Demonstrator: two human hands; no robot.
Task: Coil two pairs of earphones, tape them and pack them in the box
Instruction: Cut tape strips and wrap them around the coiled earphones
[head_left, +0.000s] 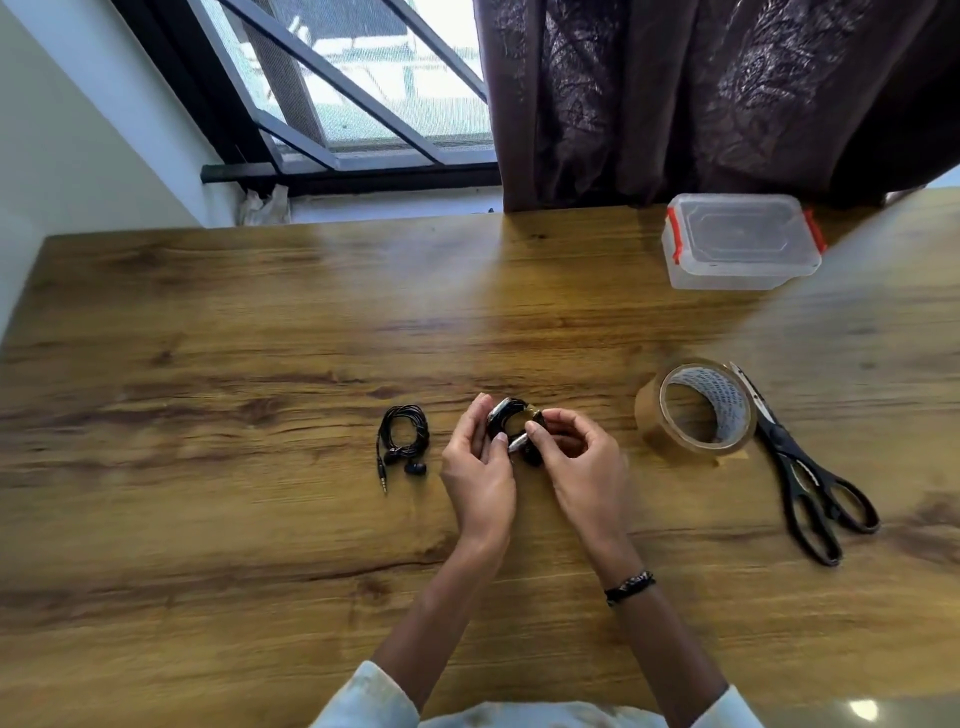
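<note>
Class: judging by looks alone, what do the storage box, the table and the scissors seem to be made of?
Storage box: clear plastic, see-through, with red clips. Table: wood or wood-look laminate, grain and knots under a slight sheen. Scissors: black handles, probably plastic; blades look like metal.

both hands meet over the wooden surface (208, 322): the left hand (478, 478) and right hand (576, 462) pinch a coiled earphone bundle (506, 415) between them. a second coiled pair (402, 439) lies just left. tape roll (696, 408) and scissors (800, 467) sit right; the closed clear box (740, 241) stands far right.
</note>
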